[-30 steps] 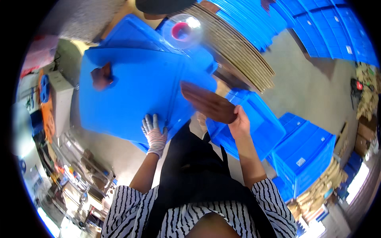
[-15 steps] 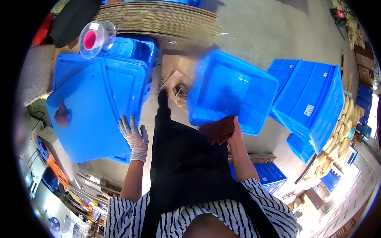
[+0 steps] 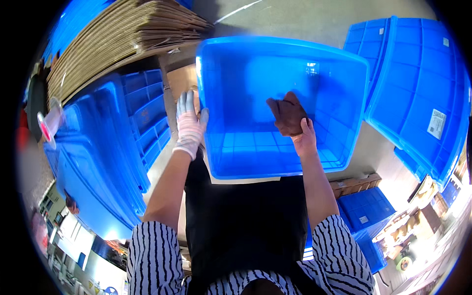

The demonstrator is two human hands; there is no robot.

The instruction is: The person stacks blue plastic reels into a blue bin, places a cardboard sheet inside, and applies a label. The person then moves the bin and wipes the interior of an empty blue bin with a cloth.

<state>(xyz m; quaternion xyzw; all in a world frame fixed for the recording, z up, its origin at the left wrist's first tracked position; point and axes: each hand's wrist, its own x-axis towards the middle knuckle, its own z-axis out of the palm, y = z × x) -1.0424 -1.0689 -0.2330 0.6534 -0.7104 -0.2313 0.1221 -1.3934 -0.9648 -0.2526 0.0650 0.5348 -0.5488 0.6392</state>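
Note:
An open blue plastic bin [image 3: 255,147] stands in front of me, its inside facing up with nothing visible lying in it. My right hand [image 3: 306,139], bare, is closed on a bunched dark brown cloth [image 3: 289,114] and holds it over the bin's interior. Whether the cloth touches the bin's wall or floor I cannot tell. At the bin's left side is my left hand [image 3: 189,125], in a white and grey glove with a striped cuff. Its fingers are stretched out and lie flat beside the rim, with the thumb close to the outer wall.
To the left are stacked blue lids and bins [image 3: 105,147], with a clear spool with a pink core [image 3: 47,129] on them. Flattened cardboard [image 3: 123,37] is piled at the far left. Large blue bins [image 3: 418,83] stand close on the right; another blue bin [image 3: 366,206] sits nearer.
My view has turned and come closer to the open bin. My left hand has moved from beside the lids to the bin's left side. The right hand has carried the cloth over the bin.

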